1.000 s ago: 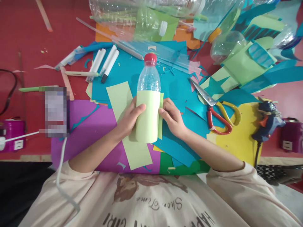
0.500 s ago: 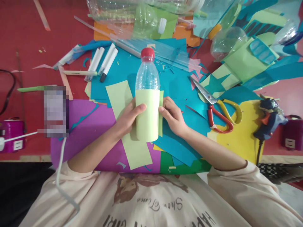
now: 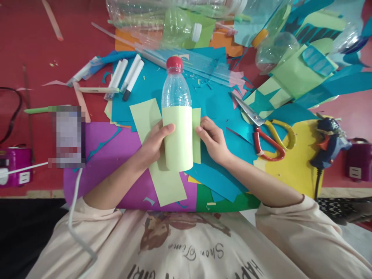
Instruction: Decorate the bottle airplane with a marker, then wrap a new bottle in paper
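Note:
A clear plastic bottle (image 3: 176, 90) with a red cap is held upright in front of me. Pale green paper (image 3: 178, 139) wraps around its lower part, and a loose flap of it sticks out on the right. My left hand (image 3: 157, 141) grips the wrapped bottle from the left, thumb on the front and fingers hidden behind. My right hand (image 3: 213, 140) pinches the edge of the paper flap between thumb and fingers, a little apart from the bottle. Behind and below the bottle lies a pale green paper strip (image 3: 168, 188), slanted across the purple and blue sheets.
Scissors (image 3: 263, 130) with red and yellow handles lie to the right, near a blue glue gun (image 3: 329, 143). Several white markers (image 3: 132, 77) lie at the back left. Empty plastic bottles (image 3: 276, 52) and paper scraps cover the far side. A phone (image 3: 69, 136) with a cable is at the left.
The bottle has shifted slightly left and tilted a little with my left hand. More of the paper flap now shows between the bottle and my right hand.

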`<act>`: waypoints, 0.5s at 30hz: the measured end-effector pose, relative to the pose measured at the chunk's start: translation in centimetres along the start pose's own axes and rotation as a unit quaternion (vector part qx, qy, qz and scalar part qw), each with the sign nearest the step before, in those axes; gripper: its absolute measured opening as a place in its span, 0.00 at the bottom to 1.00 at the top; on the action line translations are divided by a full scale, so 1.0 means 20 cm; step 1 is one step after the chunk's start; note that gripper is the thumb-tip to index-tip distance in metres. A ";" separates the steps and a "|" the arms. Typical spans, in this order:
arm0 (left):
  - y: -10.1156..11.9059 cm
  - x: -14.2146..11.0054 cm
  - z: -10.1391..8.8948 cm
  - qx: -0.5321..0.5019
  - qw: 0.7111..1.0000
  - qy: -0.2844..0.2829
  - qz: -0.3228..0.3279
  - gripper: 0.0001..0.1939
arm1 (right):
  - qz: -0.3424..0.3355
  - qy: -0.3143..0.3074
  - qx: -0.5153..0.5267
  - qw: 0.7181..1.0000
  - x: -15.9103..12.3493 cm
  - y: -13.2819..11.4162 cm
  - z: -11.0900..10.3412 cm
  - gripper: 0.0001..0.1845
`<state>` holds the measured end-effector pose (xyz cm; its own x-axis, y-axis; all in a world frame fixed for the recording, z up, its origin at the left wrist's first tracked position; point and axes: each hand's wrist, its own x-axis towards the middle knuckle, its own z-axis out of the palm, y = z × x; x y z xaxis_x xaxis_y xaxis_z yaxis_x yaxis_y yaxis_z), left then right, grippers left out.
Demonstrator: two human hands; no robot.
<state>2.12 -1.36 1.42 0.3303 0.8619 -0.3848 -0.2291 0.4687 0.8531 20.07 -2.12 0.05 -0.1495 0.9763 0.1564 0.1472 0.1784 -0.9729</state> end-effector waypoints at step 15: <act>0.00 0.02 -0.01 -0.029 0.999 0.025 -0.034 0.30 | 0.199 0.181 -0.291 0.918 -0.18 -0.30 -0.60 0.15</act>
<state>1.99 -0.89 1.24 0.3019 0.8356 -0.4590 -0.2601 0.5354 0.8036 31.49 -5.31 7.40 0.3493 0.9360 -0.0432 0.6332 -0.2698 -0.7255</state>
